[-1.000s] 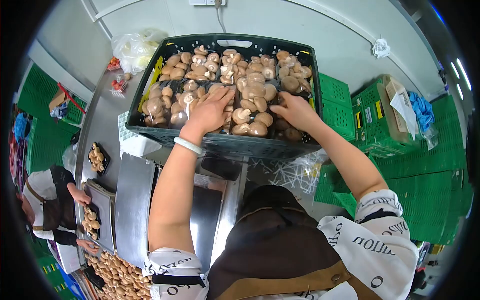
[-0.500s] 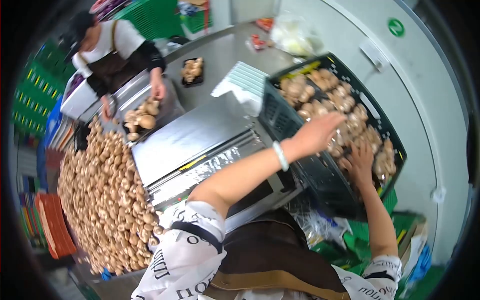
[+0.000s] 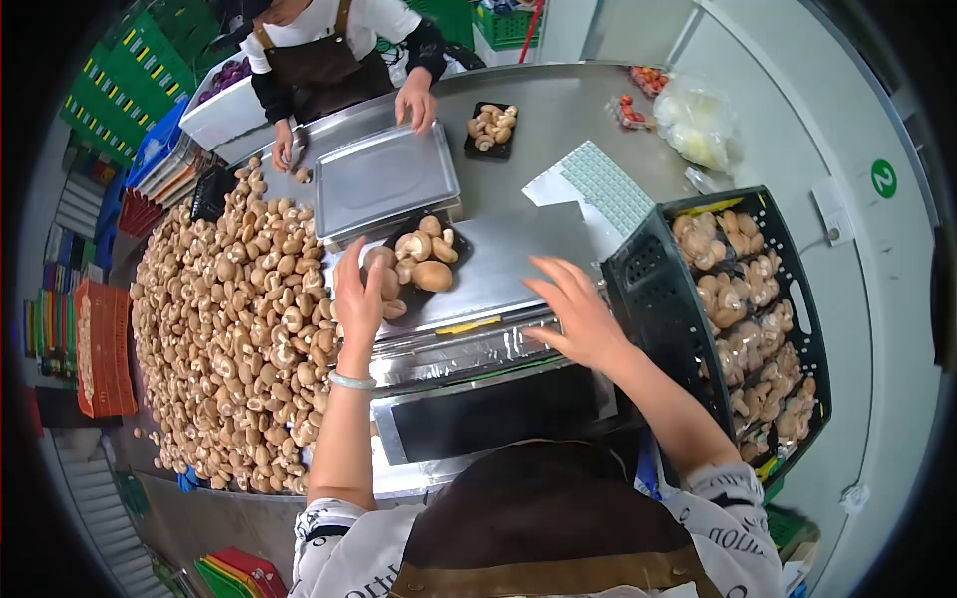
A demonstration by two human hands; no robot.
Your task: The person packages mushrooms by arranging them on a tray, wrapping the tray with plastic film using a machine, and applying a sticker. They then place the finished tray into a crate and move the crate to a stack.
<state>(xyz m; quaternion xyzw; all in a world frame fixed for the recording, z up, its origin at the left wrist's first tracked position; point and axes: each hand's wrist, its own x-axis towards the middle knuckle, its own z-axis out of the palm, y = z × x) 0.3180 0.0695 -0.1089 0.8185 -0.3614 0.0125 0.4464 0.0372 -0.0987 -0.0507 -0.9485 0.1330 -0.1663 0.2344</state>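
Observation:
My left hand (image 3: 358,304), with a pale bangle at its wrist, has its fingers stretched out along the left side of a dark tray (image 3: 461,242) heaped with brown mushrooms (image 3: 432,276). Its fingers are right at the nearest caps. The tray rests on the flat metal top of a wrapping machine (image 3: 518,239). To the right, over that same metal top, my right hand (image 3: 581,317) is open with fingers spread and nothing in it. Clear film (image 3: 449,357) stretches across the machine's near side, below both hands.
A big pile of loose mushrooms (image 3: 239,339) covers the left side. At right stands a black crate (image 3: 653,289) of wrapped mushroom packs. Across the table, a co-worker's hand (image 3: 416,100) is at a metal scale (image 3: 384,179). Another filled tray (image 3: 506,149) and a label sheet (image 3: 605,184) lie behind.
Both my hands have left the crate; the left moved to the mushroom tray, the right over the machine. The tray shifted from the co-worker's side onto the machine top. My view turned.

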